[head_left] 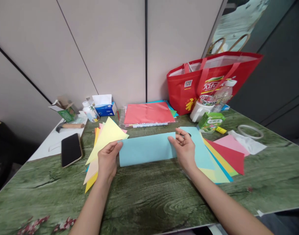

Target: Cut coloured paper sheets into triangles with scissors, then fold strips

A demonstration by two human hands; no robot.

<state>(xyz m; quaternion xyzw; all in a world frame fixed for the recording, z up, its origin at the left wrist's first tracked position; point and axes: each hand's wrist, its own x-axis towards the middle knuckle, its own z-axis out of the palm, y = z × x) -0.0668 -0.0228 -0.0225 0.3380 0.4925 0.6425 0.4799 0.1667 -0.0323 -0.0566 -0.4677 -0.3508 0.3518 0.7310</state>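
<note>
A light blue strip of paper [147,149], longer than it is tall, is held up above the middle of the table. My left hand [108,160] pinches its left end between thumb and fingers. At the other end my right hand [185,148] grips the strip near its upper right corner, thumb in front and fingers behind. Left of the strip lie fanned coloured papers, a pale yellow sheet [107,137] uppermost. More fanned papers lie beside my right hand, among them a light blue sheet [200,150] and a red one [229,155].
A stack of papers with a red sheet [149,113] on top lies at the back. Leftward are a phone [71,150], a hammer [70,126], a white bottle [90,111] and a tissue box [105,109]. A red bag [181,88], white mug [200,111] and green box [211,122] stand at right.
</note>
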